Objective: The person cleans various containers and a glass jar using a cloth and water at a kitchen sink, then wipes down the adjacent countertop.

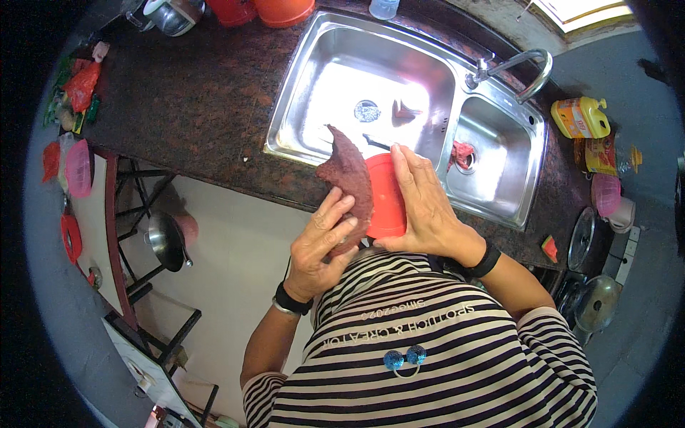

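Note:
A brown cloth (350,176) is in my left hand (321,241), its pointed end reaching up over the sink's front edge. My right hand (428,206) grips a round red plastic lid or shallow dish (386,198) by its right side. The cloth lies against the left side of the red piece, and both are held close to my body at the counter's front edge. Just beyond them is the double-bowl stainless steel sink (278,125). A dark, slim object (377,141) shows behind the red piece; what it is I cannot tell.
A chrome faucet (535,56) arches over the smaller bowl, where something red and crumpled (460,154) sits by the drain. A yellow jug (580,117), a glass lid (581,238) and a melon piece (549,249) are right. A wok (167,241) rests on a rack at left.

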{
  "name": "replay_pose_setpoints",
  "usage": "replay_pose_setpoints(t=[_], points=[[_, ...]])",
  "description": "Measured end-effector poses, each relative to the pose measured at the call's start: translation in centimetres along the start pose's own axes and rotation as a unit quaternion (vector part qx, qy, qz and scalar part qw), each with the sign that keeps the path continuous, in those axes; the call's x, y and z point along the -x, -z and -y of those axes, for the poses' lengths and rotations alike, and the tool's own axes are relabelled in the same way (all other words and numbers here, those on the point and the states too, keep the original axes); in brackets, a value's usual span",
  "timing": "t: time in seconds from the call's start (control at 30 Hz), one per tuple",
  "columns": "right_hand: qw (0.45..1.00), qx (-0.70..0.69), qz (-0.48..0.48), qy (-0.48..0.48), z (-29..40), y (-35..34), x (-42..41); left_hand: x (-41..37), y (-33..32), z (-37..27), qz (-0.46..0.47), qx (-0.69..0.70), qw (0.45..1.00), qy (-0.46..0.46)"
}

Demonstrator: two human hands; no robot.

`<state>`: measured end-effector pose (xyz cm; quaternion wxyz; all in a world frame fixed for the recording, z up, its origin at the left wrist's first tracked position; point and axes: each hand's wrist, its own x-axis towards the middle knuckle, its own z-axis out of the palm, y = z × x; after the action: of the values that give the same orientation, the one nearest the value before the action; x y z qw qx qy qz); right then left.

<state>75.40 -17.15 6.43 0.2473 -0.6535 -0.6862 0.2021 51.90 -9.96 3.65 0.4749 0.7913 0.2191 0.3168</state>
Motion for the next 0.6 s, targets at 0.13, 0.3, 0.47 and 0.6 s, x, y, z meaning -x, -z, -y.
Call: replay_pose_setpoints(t=[0.13,0.3,0.47,0.6], points=[[0.999,0.048,0.017,-0.017,0.7,0.1,0.0,-1.1,-2.0,1.1,-0.069,-0.013,0.997,0.036],[0.995,0.077,-0.028,-0.051,0.4,-0.9,-0.6,-4.0,-4.4,4.4,-0.147,0.069,0.981,0.108],[0.988,0.097,-0.084,-0.091,-0.4,-1.9,-1.1,1.5,-5.9,7.5,-0.019,-0.025,0.979,0.203],[0.988,0.093,-0.092,-0.082,-0.4,-1.9,-0.6,1.4,-5.4,2.4,-0.042,0.164,0.948,0.270]])
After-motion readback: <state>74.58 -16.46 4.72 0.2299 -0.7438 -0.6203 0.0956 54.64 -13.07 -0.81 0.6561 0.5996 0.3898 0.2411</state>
